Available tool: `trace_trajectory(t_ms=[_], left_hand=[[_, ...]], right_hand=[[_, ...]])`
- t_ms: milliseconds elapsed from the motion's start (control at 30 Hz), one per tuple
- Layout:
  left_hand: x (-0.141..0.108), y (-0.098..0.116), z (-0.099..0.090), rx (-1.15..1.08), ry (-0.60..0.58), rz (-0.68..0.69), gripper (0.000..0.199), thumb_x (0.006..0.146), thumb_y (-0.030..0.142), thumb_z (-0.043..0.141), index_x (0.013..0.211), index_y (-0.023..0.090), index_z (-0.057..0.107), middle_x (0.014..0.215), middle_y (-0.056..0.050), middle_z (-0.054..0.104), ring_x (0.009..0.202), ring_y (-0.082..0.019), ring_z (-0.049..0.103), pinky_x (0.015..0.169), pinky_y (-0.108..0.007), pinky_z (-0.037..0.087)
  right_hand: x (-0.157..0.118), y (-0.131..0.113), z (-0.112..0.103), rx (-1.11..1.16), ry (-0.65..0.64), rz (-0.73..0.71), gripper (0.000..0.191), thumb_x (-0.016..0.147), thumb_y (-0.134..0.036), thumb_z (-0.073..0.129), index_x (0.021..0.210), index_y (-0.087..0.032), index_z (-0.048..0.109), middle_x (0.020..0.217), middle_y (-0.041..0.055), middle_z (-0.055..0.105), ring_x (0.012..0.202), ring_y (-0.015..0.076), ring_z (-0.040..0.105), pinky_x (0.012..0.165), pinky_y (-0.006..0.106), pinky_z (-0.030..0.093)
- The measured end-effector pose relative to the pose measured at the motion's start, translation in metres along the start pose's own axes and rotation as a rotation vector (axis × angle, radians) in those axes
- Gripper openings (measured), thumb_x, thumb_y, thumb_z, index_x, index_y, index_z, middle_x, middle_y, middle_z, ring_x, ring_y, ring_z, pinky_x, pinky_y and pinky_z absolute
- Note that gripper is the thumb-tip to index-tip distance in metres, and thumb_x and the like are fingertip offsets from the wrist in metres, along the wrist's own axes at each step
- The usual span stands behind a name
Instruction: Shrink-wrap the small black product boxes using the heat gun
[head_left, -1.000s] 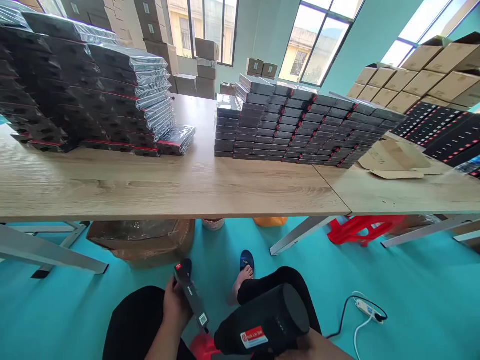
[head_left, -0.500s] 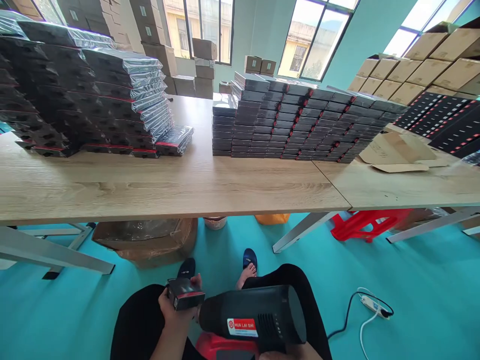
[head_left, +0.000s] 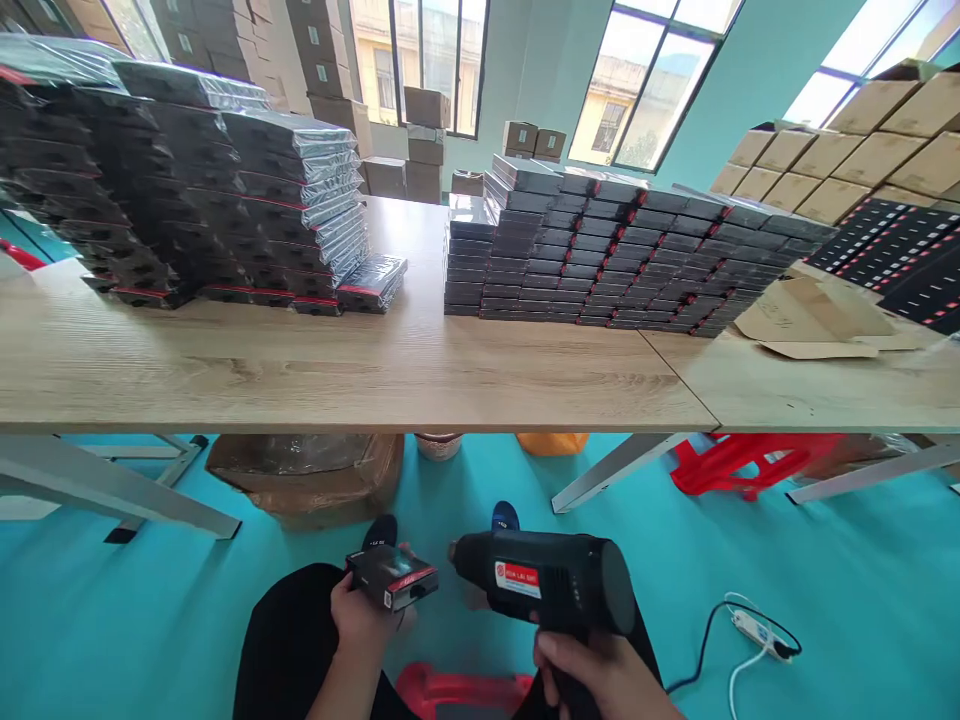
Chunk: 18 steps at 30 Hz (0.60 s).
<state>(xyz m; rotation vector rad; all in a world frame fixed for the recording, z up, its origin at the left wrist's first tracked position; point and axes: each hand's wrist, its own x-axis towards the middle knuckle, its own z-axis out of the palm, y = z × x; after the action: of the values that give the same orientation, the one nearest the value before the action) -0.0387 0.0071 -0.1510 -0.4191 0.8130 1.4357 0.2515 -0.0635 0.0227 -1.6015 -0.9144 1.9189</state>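
Observation:
My left hand grips a small black box with a red stripe, held over my lap. In my right hand is a black heat gun with a red and white label, my fingers wrapped round its handle. The gun's nozzle points left at the box, with a small gap between them. Both hands are below the table's front edge. Part of my left fingers is hidden behind the box.
On the wooden table stand film-wrapped black boxes at left and stacked dark boxes at centre right. Flattened cardboard lies further right. Below are a carton, a red stool and a power strip with cables.
The heat gun has risen, and its nozzle has drawn back from beside the box. The box has shifted slightly right and turned. My view has moved a little.

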Motion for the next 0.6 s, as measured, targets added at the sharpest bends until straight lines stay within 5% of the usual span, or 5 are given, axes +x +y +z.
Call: trace_trajectory(t_ms=[267,467,600], left_hand=[[-0.014,-0.002,0.029,-0.078,0.185,-0.059,0.050,0.073,0.023,0.048,0.120,0.014,0.062,0.101,-0.015,0.068,0.078,-0.029,0.069,0.066,-0.044,0.058],[-0.011,-0.004,0.027,0.024,0.202,-0.014,0.053,0.075,0.020,0.044,0.125,0.013,0.060,0.104,-0.017,0.068,0.079,-0.030,0.070,0.066,-0.046,0.058],[-0.008,-0.005,0.021,0.065,0.179,0.023,0.054,0.075,0.024,0.043,0.125,0.013,0.061,0.103,-0.018,0.069,0.078,-0.032,0.070,0.065,-0.050,0.058]], right_hand=[[-0.011,0.006,-0.015,0.233,-0.055,0.024,0.060,0.059,-0.056,0.085,0.097,-0.013,0.068,0.073,0.0040,0.067,0.061,0.0155,0.059,0.062,0.032,0.042],[-0.006,-0.009,-0.002,0.190,-0.126,0.053,0.045,0.066,-0.052,0.081,0.086,-0.013,0.071,0.070,0.0027,0.065,0.063,0.0151,0.057,0.064,0.031,0.042],[-0.001,-0.019,0.002,-0.038,-0.139,0.068,0.037,0.073,-0.050,0.075,0.082,-0.014,0.072,0.067,0.0034,0.064,0.066,0.0182,0.059,0.065,0.033,0.045]])
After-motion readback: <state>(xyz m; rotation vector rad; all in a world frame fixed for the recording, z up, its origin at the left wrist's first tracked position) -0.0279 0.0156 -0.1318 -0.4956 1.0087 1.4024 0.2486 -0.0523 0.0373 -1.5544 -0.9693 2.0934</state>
